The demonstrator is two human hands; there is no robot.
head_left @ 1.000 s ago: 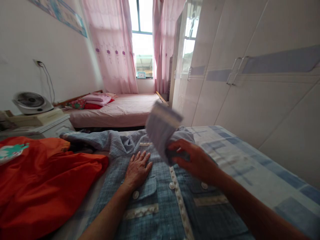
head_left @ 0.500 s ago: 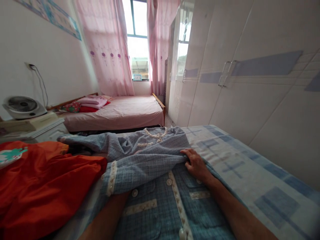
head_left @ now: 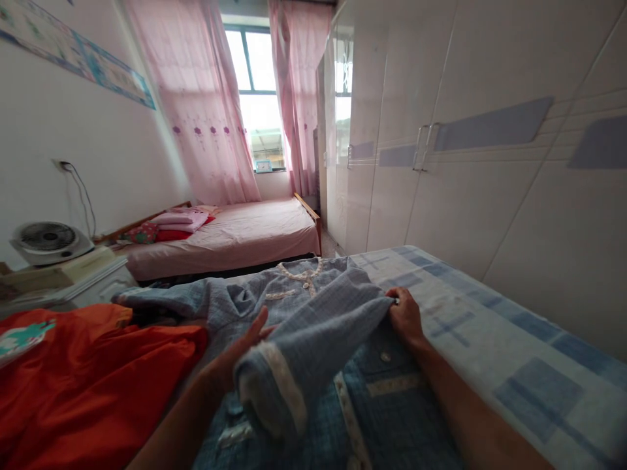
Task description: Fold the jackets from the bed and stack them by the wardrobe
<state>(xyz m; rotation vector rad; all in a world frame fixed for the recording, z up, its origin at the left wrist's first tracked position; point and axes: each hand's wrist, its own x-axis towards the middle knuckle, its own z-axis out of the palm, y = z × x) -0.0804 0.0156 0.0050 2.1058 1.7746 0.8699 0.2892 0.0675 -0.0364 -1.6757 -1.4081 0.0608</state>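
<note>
A blue-grey checked jacket (head_left: 318, 326) with white trim and buttons lies spread in front of me, its collar away from me. One sleeve is folded across the body, and its white-trimmed cuff (head_left: 281, 385) is lifted and blurred by motion. My right hand (head_left: 405, 316) is closed on the fabric at the sleeve's bend, pinching it between thumb and fingers. Beside the cuff, my left hand (head_left: 245, 349) reaches partly behind the sleeve. Its thumb is stretched out and the hand looks open, though the sleeve hides some fingers.
An orange garment (head_left: 98, 378) lies left of the jacket. Both rest on a bed with a blue-and-white patterned sheet (head_left: 490, 352). Beyond are a pink bed (head_left: 245, 232) and a fan (head_left: 51, 241) on a cabinet. A white wardrobe (head_left: 465, 209) lines the right side.
My left hand has come out from beneath the sleeve, and the cuff has swung up and towards me. My right hand has moved slightly right, pulling the sleeve's bend with it.
</note>
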